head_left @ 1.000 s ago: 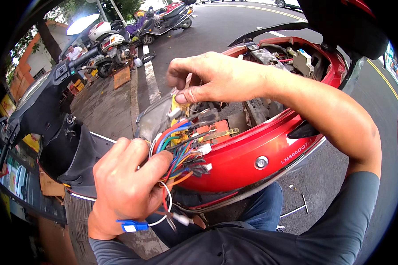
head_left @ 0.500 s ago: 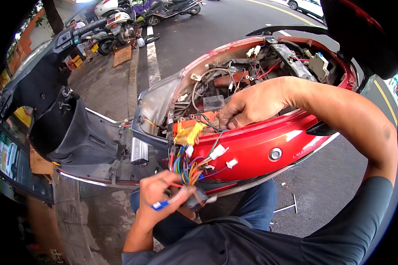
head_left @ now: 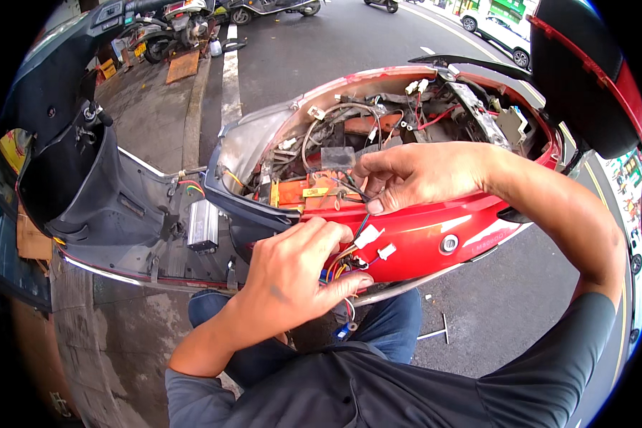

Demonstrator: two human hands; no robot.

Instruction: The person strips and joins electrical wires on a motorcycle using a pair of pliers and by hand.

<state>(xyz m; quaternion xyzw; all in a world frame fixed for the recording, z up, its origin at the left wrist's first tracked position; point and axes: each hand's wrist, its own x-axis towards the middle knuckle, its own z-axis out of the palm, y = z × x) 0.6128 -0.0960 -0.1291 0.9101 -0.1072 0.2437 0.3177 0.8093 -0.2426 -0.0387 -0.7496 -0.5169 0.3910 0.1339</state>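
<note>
My left hand [head_left: 299,274] is closed around a bundle of coloured wires [head_left: 339,269] at the near side of a red scooter body [head_left: 421,232]. White plug connectors [head_left: 368,236] hang from the bundle beside its fingers. Above it, my right hand [head_left: 421,175] pinches a dark wire [head_left: 364,217] at the rim of the opened body. Inside the opening lie orange parts [head_left: 324,191], loose cables and more white connectors. A blue connector [head_left: 345,331] dangles on wires below my left hand.
A silver finned metal box [head_left: 203,225] sits on the scooter's footboard. The raised seat [head_left: 585,78] stands at the right. A T-shaped metal tool [head_left: 444,330] lies on the ground. Several parked scooters [head_left: 178,28] and a white car [head_left: 498,32] are farther off.
My left hand has moved up and right and now covers the bundle. My right hand's fingertips have come nearer it. The view has shifted, showing more of the raised seat and the white car.
</note>
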